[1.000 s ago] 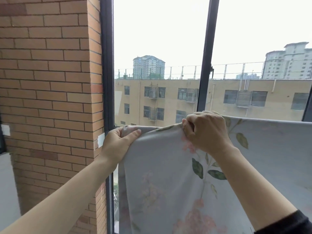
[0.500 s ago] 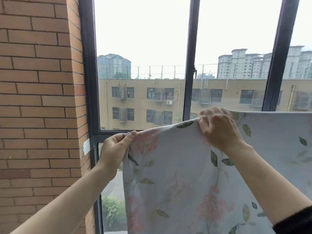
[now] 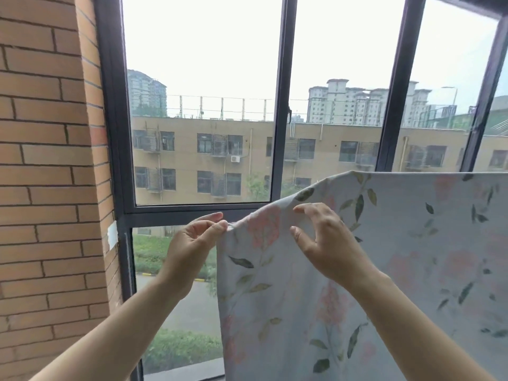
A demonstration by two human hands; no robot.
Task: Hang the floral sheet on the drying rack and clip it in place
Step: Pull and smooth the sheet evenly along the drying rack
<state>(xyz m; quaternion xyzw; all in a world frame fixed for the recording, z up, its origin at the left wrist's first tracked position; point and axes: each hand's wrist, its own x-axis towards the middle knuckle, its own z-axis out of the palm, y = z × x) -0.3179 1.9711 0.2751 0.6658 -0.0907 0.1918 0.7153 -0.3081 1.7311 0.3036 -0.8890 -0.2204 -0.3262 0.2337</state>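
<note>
Head view: pinching top-left corner of floral sheet (image 3: 412, 257) between thumb and forefinger of left hand (image 3: 192, 246), centre frame. Holding right hand (image 3: 330, 243) just beside, fingers spread, half-curled, gripping nothing. Draping sheet across lower right, before window (image 3: 206, 64).

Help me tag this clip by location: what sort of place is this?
Probably an enclosed upper-floor balcony: a brick wall beside dark-framed windows, a street below, and a floral sheet hanging up.
</note>
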